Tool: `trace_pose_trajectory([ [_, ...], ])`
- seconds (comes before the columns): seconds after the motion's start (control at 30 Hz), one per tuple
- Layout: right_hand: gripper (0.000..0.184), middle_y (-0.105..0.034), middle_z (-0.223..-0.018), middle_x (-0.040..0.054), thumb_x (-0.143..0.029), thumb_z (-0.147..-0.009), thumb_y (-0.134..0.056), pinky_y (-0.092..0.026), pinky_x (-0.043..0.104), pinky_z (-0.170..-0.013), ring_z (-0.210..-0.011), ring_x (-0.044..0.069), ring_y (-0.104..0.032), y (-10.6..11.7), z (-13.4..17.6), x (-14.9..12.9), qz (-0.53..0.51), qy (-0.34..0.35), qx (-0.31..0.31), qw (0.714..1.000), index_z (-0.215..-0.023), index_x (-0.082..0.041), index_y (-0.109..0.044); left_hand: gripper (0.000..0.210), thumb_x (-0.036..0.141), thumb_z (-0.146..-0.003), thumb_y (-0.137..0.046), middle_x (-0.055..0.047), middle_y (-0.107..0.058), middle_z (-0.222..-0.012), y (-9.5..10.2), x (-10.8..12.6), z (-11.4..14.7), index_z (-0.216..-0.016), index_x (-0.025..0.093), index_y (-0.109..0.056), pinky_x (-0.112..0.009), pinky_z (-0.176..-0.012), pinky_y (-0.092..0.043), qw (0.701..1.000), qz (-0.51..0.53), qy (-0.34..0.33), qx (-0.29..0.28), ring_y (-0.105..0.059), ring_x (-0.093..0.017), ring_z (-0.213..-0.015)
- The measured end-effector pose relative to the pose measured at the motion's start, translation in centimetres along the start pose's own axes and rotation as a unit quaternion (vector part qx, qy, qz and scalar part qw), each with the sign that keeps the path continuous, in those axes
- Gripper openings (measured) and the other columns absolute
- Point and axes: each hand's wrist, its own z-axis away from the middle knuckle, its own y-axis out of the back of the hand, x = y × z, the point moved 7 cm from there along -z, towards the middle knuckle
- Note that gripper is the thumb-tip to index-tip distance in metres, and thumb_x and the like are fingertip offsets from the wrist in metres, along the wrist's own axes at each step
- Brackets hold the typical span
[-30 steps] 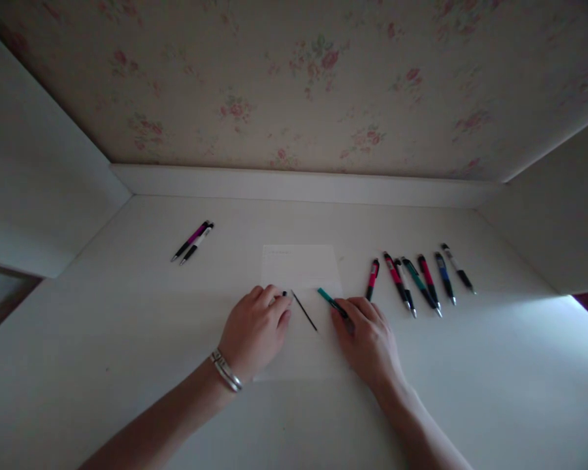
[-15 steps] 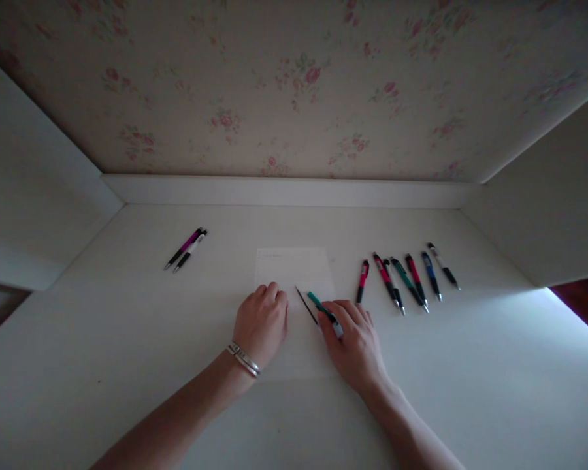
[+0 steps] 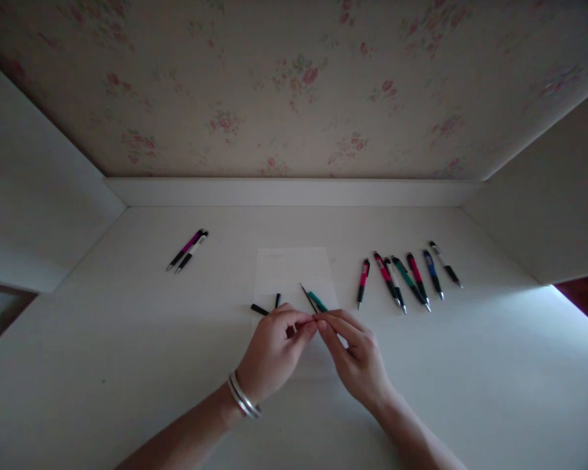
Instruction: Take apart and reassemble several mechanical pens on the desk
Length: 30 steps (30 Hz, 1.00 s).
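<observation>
Black pieces (image 3: 259, 309) now show as left hand (image 3: 275, 352) and right hand (image 3: 360, 362) meet

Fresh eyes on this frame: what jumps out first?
Likely the left hand and right hand, fingertips together at lower centre, with a green tube and a thin dark stick just beyond them. Next, the seven colourful pens lying to the right on the white desk. Then the flowered wallpaper across the top.
</observation>
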Motion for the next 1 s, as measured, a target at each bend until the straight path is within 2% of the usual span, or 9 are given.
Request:
trace_pose_trajectory([
  [0.13, 0.021, -0.072, -0.095, 0.0061, -0.015, -0.093, -0.06, -0.055, 0.029, -0.075, -0.087, 0.018, -0.068, 0.4, 0.1, 0.2, -0.039, -0.002, 0.018, 0.999, -0.107, -0.024, -0.073, 0.026, 0.039, -0.087, -0.062, -0.002, -0.064, -0.073, -0.9, -1.1, -0.1, -0.08, 0.017, -0.073, -0.027, -0.065, -0.041, 0.984, 0.139, 0.113, 0.006, -0.057, -0.016, -0.071],
  [0.23, 0.024, -0.071, -0.096, 0.0056, -0.012, -0.091, -0.062, -0.055, 0.029, -0.076, -0.088, 0.018, -0.067, 0.9, 0.3, 0.2, -0.03, 0.019, 0.042, 0.998, -0.109, -0.024, -0.073, 0.027, 0.04, -0.085, -0.063, 0.0, -0.058, -0.064, -1.2, -0.9, -0.2, -0.075, 0.016, -0.071, -0.026, -0.059, -0.037, 0.973, 0.176, 0.147, -0.002, -0.053, -0.015, -0.064],
  [0.4, 0.019, -0.067, -0.105, 0.0071, -0.013, -0.091, -0.062, -0.055, 0.033, -0.084, -0.1, 0.02, -0.065, 1.3, 0.7, 0.3, -0.023, 0.031, 0.079, 0.996, -0.103, -0.025, -0.071, 0.029, 0.035, -0.092, -0.054, 0.002, -0.056, -0.064, -1.3, 0.4, -0.7, -0.074, 0.017, -0.067, -0.024, -0.056, -0.038, 0.988, 0.122, 0.084, -0.041, -0.05, -0.013, -0.058],
  [0.47, 0.017, -0.067, -0.109, 0.0077, -0.017, -0.094, -0.058, -0.056, 0.034, -0.081, -0.1, 0.02, -0.064, 1.4, 0.8, 0.8, -0.042, 0.002, 0.099, 0.994, -0.104, -0.025, -0.068, 0.027, 0.032, -0.096, -0.05, 0.0, -0.062, -0.071, -1.1, 0.6, -0.9, -0.082, 0.018, -0.069, -0.025, -0.06, -0.043, 0.998, 0.045, 0.024, -0.028, -0.056, -0.014, -0.063],
  [0.53, 0.016, -0.067, -0.108, 0.0074, -0.021, -0.097, -0.054, -0.057, 0.031, -0.073, -0.089, 0.018, -0.066, 1.8, 0.9, 1.6, -0.063, -0.042, 0.127, 0.989, -0.107, -0.025, -0.066, 0.023, 0.026, -0.097, -0.049, -0.002, -0.066, -0.083, -1.0, 0.8, -1.1, -0.09, 0.019, -0.07, -0.027, -0.068, -0.048, 0.995, -0.081, -0.053, -0.014, -0.061, -0.016, -0.073],
  [0.6, 0.015, -0.068, -0.099, 0.006, -0.026, -0.097, -0.054, -0.057, 0.027, -0.064, -0.073, 0.014, -0.065, 2.3, 0.9, 2.4, -0.075, -0.08, 0.15, 0.983, -0.107, -0.024, -0.064, 0.02, 0.018, -0.096, -0.05, -0.004, -0.067, -0.094, -1.6, 0.8, -1.1, -0.093, 0.021, -0.07, -0.028, -0.072, -0.051, 0.965, -0.234, -0.118, -0.026, -0.065, -0.017, -0.079],
  [0.73, 0.013, -0.069, -0.088, 0.0033, -0.03, -0.095, -0.057, -0.053, 0.024, -0.056, -0.062, 0.012, -0.06, 2.8, 0.9, 3.1, -0.084, -0.103, 0.174, 0.976, -0.103, -0.023, -0.064, 0.019, 0.011, -0.093, -0.053, -0.005, -0.065, -0.1, -3.3, 0.7, -1.3, -0.103, 0.021, -0.067, -0.031, -0.066, -0.054, 0.867, -0.444, -0.208, -0.095, -0.067, -0.02, -0.082],
  [0.87, 0.014, -0.069, -0.089, 0.0033, -0.031, -0.093, -0.06, -0.053, 0.024, -0.056, -0.062, 0.012, -0.061, 2.7, 1.1, 3.6, -0.069, -0.111, 0.174, 0.976, -0.104, -0.024, -0.066, 0.013, 0.016, -0.094, -0.055, -0.004, -0.064, -0.095, -4.0, 1.1, -2.2, -0.101, 0.02, -0.066, -0.031, -0.06, -0.053, 0.806, -0.519, -0.249, -0.137, -0.067, -0.021, -0.079],
  [1.0, 0.019, -0.069, -0.086, 0.002, -0.03, -0.092, -0.062, -0.054, 0.024, -0.057, -0.062, 0.012, -0.062, 2.7, 1.2, 3.7, -0.094, -0.11, 0.178, 0.973, -0.111, -0.025, -0.064, 0.011, 0.021, -0.095, -0.056, -0.003, -0.064, -0.095, -4.4, 1.7, -3.2, -0.093, 0.02, -0.066, -0.032, -0.061, -0.051, 0.79, -0.523, -0.279, -0.155, -0.066, -0.021, -0.082],
])
